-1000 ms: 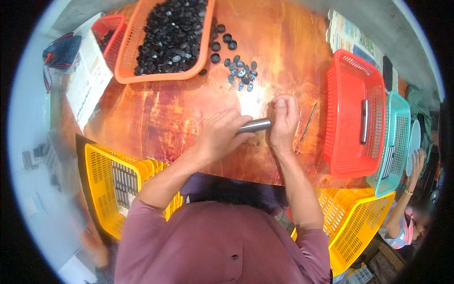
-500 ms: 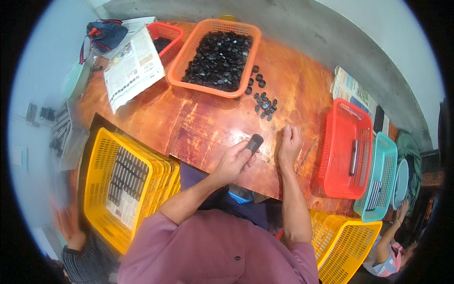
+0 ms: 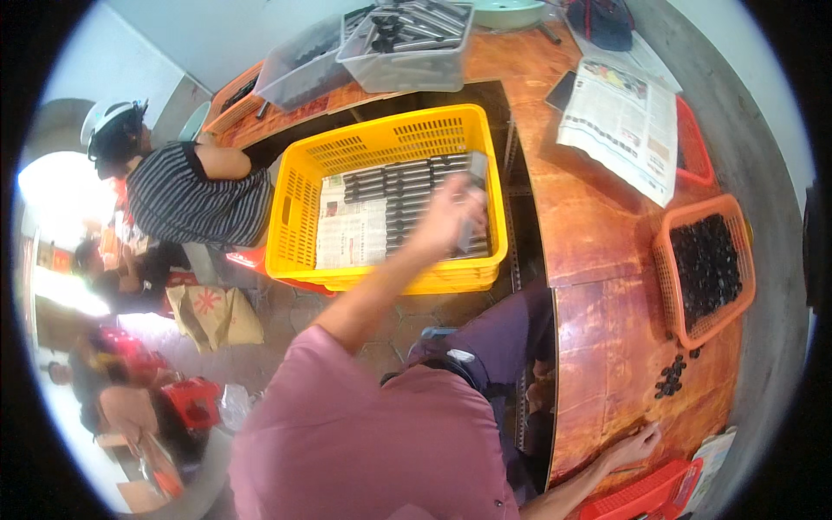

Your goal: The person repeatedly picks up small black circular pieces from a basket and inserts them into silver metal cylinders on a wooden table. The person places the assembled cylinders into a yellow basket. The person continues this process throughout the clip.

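Observation:
My left hand [image 3: 449, 217] is over the right part of a yellow plastic crate [image 3: 299, 217], closed around a dark grey tube [image 3: 477, 166]; hand and tube are smeared by motion. Inside the crate, rows of similar dark tubes [image 3: 403, 195] lie side by side on newspaper [image 3: 351, 238]. My right hand [image 3: 637, 444] is at the wooden table [image 3: 598, 347], its fingers curled together; whether anything is in them is hidden. Several small black round pieces [image 3: 670, 377] lie on the table beyond that hand, beside an orange basket [image 3: 680, 290] filled with more of them.
Clear plastic bins [image 3: 403, 74] of tubes stand beyond the crate. A newspaper sheet [image 3: 620, 130] lies on the table, partly over a red basket [image 3: 696, 143]. Another red basket [image 3: 646, 494] is near my right forearm. At left, a person in a striped top [image 3: 199, 195] sits close to the crate.
The view has turned left toward the yellow crate. My left hand has carried the tube from over the table to over the crate. My right hand stays by the table, still closed.

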Available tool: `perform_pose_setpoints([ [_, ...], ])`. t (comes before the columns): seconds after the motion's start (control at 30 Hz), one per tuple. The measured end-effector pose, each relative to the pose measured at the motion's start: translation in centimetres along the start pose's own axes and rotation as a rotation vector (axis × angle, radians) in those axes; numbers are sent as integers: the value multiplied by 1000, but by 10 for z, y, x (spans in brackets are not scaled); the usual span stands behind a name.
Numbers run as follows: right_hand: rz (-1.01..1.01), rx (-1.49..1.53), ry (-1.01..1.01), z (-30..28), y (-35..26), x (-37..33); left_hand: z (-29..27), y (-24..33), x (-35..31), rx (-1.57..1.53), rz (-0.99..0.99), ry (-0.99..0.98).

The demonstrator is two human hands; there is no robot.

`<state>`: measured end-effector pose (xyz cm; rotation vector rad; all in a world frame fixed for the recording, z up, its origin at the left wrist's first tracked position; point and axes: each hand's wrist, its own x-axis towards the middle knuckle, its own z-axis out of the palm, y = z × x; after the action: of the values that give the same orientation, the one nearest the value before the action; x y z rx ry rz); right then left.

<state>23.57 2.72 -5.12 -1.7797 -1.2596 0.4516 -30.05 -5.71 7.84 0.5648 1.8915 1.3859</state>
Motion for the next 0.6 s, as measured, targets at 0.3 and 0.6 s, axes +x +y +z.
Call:
perform_pose_setpoints([
  [0.3,46,-180,23,10,-26,3,-303,-234,126,-288,-265,786],
  [0.6,-40,-184,101,2,16,10,-296,-378,176,-677,-491,991],
])
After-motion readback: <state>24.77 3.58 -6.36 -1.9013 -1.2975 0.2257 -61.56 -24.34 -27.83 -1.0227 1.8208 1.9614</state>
